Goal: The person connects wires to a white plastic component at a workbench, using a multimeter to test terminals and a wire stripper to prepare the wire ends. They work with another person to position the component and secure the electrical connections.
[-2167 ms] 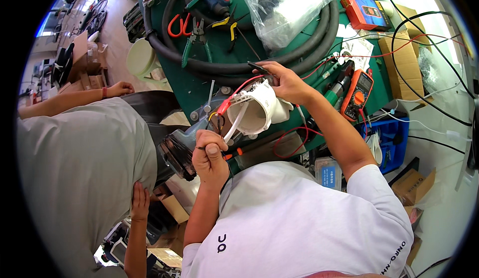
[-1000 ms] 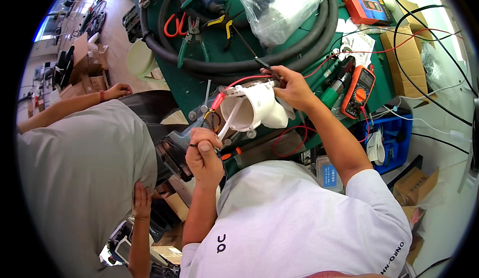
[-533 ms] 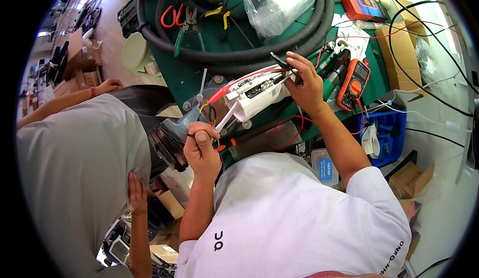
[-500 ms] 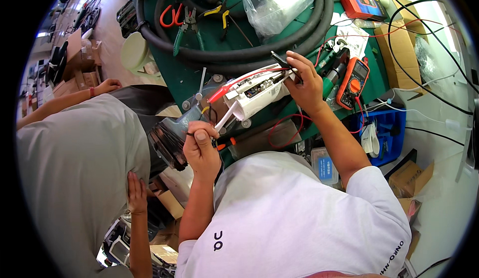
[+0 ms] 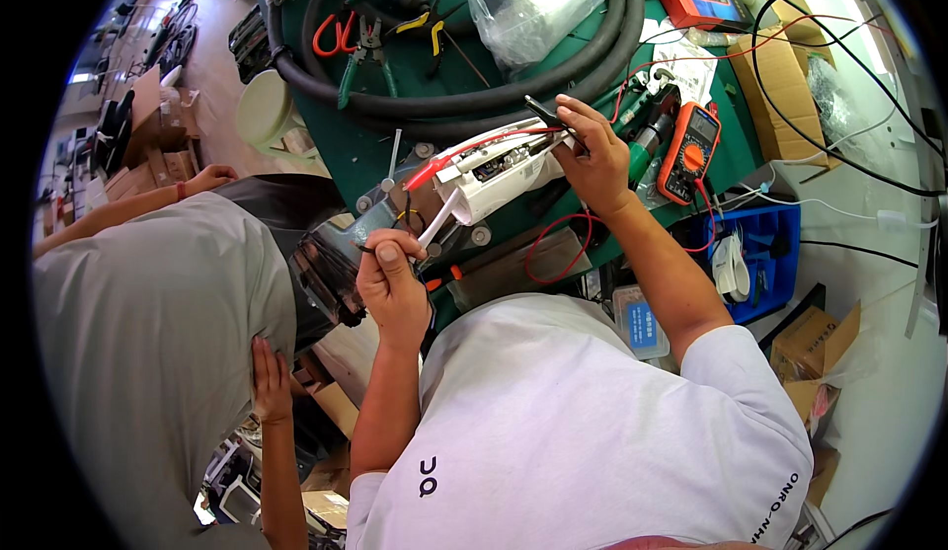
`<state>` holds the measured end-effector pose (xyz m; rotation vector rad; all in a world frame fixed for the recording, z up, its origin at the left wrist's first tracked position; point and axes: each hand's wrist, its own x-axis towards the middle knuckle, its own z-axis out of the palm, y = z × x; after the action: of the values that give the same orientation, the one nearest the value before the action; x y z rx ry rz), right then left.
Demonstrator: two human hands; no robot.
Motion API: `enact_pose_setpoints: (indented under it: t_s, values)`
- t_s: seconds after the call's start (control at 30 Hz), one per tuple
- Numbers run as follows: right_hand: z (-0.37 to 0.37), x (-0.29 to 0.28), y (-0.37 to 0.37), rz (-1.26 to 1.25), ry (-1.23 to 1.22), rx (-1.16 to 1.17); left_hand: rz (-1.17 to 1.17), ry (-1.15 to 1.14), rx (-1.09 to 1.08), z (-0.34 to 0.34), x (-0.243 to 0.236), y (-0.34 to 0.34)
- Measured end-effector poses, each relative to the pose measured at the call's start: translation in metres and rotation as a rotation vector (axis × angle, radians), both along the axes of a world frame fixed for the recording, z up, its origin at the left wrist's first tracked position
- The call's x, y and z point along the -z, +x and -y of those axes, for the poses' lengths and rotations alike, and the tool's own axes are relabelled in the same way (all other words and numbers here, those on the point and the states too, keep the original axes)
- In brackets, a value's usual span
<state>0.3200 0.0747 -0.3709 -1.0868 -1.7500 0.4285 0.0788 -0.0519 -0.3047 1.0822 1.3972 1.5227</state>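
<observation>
A white plastic casing [image 5: 497, 195] with an exposed circuit board is held tilted above the bench. My left hand [image 5: 395, 288] pinches the white cable [image 5: 440, 218] coming from the casing's lower end; thin dark wires show by its fingers. At the upper end, my right hand [image 5: 599, 162] is closed around a black test clip [image 5: 542, 112] against the casing; the fingertips' exact contact is partly hidden. A red test clip [image 5: 425, 173] lies along the casing's left side, its red lead running toward my right hand. An orange multimeter [image 5: 690, 155] lies right of that hand.
Thick black hose [image 5: 434, 108] coils across the green bench [image 5: 331, 140]. Pliers [image 5: 367, 56] and a clear plastic bag [image 5: 538, 17] lie beyond. A blue bin [image 5: 785, 244] stands at right. Another person in grey [image 5: 168, 283] is close on the left, near a metal fixture [image 5: 341, 254].
The whole view has shifted slightly, so the bench items sit a little further left and up. Both hands keep their holds, and the casing stays between them.
</observation>
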Motion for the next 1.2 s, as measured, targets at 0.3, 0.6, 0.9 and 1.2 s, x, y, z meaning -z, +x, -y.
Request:
enact_pose_setpoints:
  t_s: [0.3,0.6,0.9,1.2]
  values:
    - [0.001,-0.004,0.002,0.065,0.016,-0.003,-0.028,-0.009,-0.075,-0.001,-0.005,0.004]
    - [0.010,-0.003,-0.001,0.032,0.054,0.045,0.055,-0.097,-0.193,-0.007,-0.019,0.016]
    - [0.014,-0.017,0.000,0.106,-0.011,0.014,0.274,-0.173,-0.151,-0.007,-0.022,0.012]
    - [0.014,-0.025,0.025,0.195,0.060,0.018,0.240,-0.166,-0.134,-0.007,-0.009,0.017]
